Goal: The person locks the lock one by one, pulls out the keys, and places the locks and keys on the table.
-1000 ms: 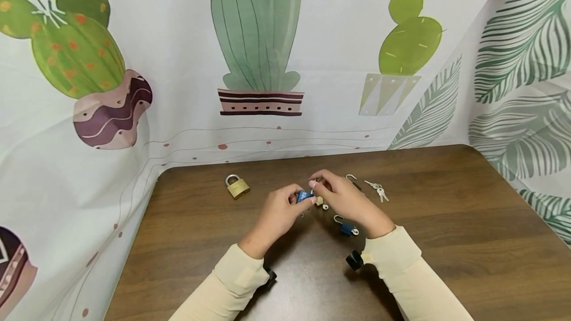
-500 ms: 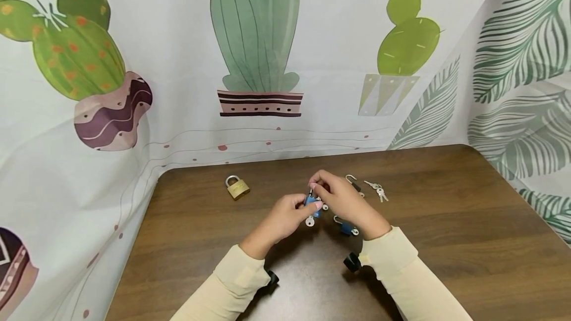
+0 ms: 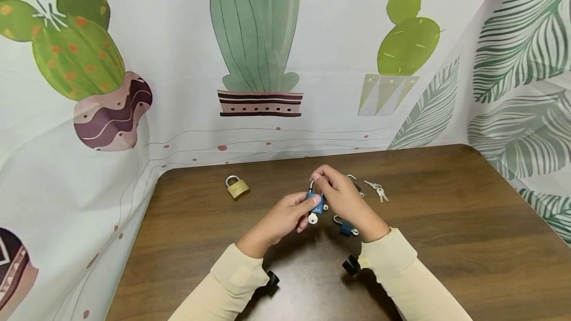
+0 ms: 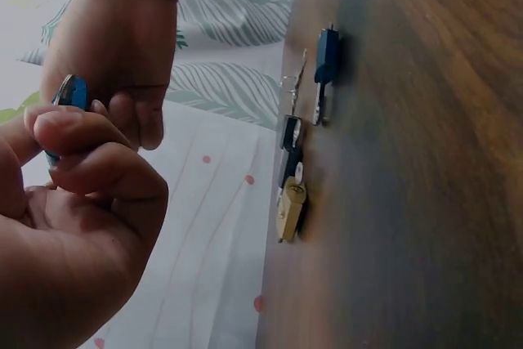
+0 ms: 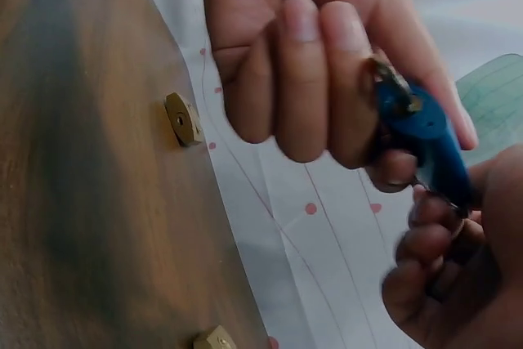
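Left hand (image 3: 286, 216): fingers clamped on the blue padlock (image 3: 318, 208)
Right hand (image 3: 342, 199): fingers pinching its shackle (image 3: 311, 186)
Blue padlock: held above the desk (image 3: 187, 241), between the hands
Key (image 3: 313, 219): in the blue padlock's underside
Brass padlock (image 3: 238, 188): on the desk, well apart to the left

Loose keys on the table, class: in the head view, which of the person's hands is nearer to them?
The right hand. It is just left of the loose keys; the left hand is farther left, gripping the blue padlock.
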The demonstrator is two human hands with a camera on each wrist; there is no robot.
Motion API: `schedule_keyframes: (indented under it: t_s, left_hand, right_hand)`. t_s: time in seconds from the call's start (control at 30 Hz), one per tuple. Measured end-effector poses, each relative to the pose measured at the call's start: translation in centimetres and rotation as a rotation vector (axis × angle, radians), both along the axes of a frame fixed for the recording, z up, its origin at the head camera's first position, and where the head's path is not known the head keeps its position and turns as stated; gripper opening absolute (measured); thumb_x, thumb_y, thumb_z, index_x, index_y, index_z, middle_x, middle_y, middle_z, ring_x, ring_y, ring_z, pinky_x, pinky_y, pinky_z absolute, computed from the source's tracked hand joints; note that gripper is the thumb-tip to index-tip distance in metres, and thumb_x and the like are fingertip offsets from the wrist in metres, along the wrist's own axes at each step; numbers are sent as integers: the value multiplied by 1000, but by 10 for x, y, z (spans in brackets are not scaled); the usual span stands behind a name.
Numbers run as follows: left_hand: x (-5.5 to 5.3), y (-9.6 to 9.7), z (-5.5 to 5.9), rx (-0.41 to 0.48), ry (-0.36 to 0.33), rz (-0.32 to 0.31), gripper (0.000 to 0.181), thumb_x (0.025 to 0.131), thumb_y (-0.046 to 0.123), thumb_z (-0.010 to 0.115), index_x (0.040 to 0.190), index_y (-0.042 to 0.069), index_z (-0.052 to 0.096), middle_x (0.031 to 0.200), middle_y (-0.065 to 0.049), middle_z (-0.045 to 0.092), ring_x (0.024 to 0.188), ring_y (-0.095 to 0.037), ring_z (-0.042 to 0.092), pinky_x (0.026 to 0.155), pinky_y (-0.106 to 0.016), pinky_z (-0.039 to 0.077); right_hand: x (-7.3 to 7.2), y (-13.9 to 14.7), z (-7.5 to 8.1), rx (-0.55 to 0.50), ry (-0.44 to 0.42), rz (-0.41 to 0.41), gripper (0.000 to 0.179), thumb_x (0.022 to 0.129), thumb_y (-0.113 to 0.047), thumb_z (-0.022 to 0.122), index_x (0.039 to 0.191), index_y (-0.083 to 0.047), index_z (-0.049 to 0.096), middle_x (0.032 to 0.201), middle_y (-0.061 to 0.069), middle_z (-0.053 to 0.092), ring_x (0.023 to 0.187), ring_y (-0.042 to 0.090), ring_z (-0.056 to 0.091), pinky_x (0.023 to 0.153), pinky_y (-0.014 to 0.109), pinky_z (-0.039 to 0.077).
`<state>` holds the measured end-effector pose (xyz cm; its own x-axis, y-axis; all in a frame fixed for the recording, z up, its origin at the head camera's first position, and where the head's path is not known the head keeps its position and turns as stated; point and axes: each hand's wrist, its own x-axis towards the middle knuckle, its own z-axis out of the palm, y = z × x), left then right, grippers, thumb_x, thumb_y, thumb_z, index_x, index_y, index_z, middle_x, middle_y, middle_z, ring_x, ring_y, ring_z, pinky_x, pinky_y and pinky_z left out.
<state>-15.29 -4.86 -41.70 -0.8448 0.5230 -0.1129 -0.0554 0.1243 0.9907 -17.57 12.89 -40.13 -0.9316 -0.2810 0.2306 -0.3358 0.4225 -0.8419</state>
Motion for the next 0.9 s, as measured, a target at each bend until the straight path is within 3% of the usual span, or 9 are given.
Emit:
schedule_keyframes:
  t_s: [0.27,0.73,0.9]
  left_hand:
    - [4,4,5,38,13,42,29,107,28,49,99,1,56,56,5,40,48,-8,36,47,-21,32]
    - [5,1,10,95,-26,105,29,105,26,51,94,-1,54,56,9,37,48,-5,31,46,-19,27]
    - [5,2,11,109,-41,129,27,105,26,51,92,3,56,55,10,38,47,-5,31,46,-19,27]
  right_hand:
    - [5,-5,-1,-33,-12,-90,32,109,-35,43,91,-13,59,70,-1,52,61,14,48,56,26,42]
    - [8,-11,-4,-4,69,-58,28,110,-29,43,91,-13,59,69,-2,51,63,12,48,57,26,41]
    - [8,-13,-4,-45,46,-48,29,110,-25,43,90,-12,60,72,1,54,64,12,50,58,26,43]
